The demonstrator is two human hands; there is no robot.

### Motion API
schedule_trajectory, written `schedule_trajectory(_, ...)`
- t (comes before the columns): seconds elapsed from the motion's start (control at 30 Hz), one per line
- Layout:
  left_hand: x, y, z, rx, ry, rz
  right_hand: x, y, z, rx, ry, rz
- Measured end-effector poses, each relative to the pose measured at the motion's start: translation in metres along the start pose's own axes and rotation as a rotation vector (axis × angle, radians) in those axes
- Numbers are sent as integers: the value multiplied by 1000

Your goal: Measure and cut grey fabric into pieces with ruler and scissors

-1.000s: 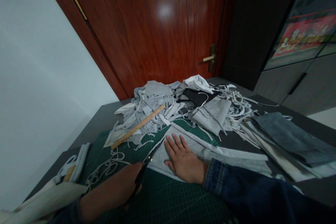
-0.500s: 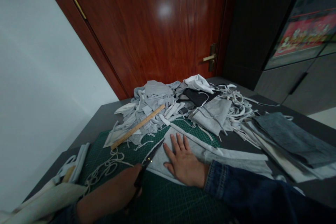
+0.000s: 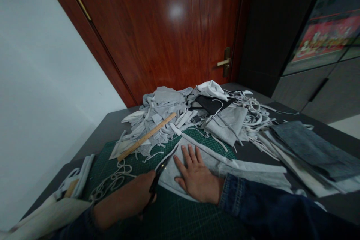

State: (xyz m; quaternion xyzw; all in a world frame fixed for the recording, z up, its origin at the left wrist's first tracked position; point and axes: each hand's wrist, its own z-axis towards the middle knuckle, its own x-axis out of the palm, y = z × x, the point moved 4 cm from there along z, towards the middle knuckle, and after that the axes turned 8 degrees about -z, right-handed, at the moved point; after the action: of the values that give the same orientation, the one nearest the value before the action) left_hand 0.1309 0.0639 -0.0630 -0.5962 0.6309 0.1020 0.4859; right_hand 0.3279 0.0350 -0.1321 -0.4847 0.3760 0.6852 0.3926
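Note:
My left hand [image 3: 132, 195] is closed round the handles of black scissors [image 3: 163, 168], whose blades lie along the left edge of a light grey cloth piece [image 3: 213, 161]. My right hand [image 3: 195, 176] lies flat on that cloth, fingers stretched out, pressing it onto the green cutting mat [image 3: 180, 213]. A dark denim sleeve covers my right forearm.
A heap of grey, white and black fabric scraps [image 3: 191, 112] fills the back of the dark table [image 3: 104, 127], with a wooden ruler [image 3: 146, 137] leaning on it. Folded dark grey cloth [image 3: 315, 150] lies right, white cord [image 3: 112, 180] left. A wooden door [image 3: 168, 26] stands behind.
The scissors and my left hand have advanced forward along the cloth's left edge, blades reaching further up. My right hand stays flat on the cloth, shifted only slightly.

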Motion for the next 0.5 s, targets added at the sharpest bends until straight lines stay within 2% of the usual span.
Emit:
schedule_trajectory(0.1,2,7,3,24,1,16,-2,0,0,-1,-4,3)
schedule_trajectory(0.23,0,12,3,87,-59,51,-3,0,0,-4,-8,0)
schedule_trajectory(0.5,4,11,-18,-22,-9,-80,-6,10,-4,-21,42,38)
